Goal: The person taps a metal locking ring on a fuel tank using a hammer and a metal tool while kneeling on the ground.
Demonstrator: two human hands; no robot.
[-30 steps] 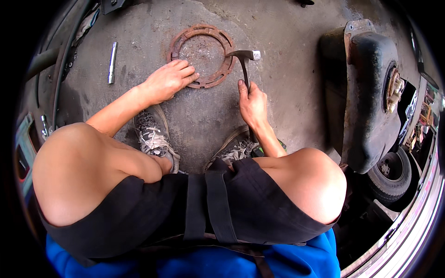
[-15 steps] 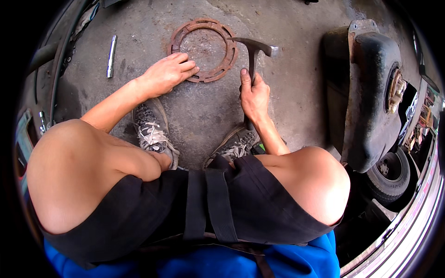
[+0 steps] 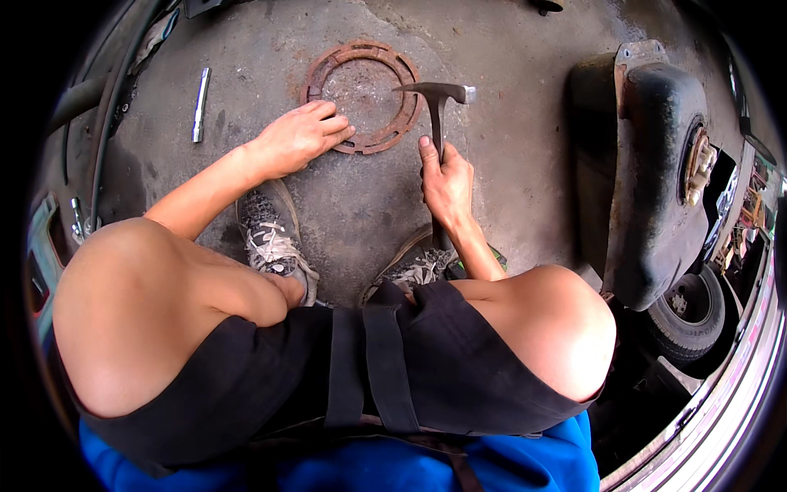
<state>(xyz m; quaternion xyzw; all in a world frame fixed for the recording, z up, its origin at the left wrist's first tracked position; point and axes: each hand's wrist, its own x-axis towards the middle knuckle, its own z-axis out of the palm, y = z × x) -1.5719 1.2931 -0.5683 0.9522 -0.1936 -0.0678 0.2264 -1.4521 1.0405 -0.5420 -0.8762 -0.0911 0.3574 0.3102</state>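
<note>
Ring [image 3: 407, 111], near 12 o'clock: reddish-brown rust, unevenly mottled. Hammer [image 3: 437, 123], between 12 and 1 o'clock: dark grey, bright silver at the striking face. Tubular tool [image 3: 200, 107], 10 o'clock: silver. Floor [image 3: 525, 107]: grey, blotched with darker stains. Tank [image 3: 660, 180], between 2 and 3 o'clock: black, with brown rust along the flange; its fitting [image 3: 698, 168] off-white. Tyre [image 3: 697, 338], between 3 and 4 o'clock: dark grey to black. Left shoe [image 3: 261, 220], 9 o'clock: speckled grey-and-black upper, whitish laces. Shorts [image 3: 492, 369], 6 o'clock: plain black. Cloth [image 3: 344, 469], 6 o'clock at the lower edge: vivid blue.
</note>
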